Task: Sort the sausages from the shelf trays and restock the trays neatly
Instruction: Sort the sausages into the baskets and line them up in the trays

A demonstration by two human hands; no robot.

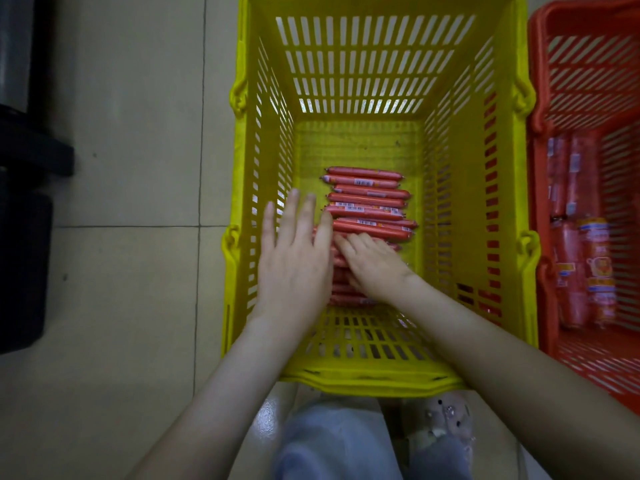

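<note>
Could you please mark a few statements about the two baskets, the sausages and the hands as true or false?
1. The thin sausages lie side by side on the floor of the yellow basket. True.
2. The red basket is empty. False: it holds larger sausages.
3. The left hand has its fingers straight and spread. True.
4. The right hand is outside the yellow basket. False: it reaches inside and rests on the thin sausages.
5. The red basket stands to the left of the yellow basket. False: it stands on the right.
</note>
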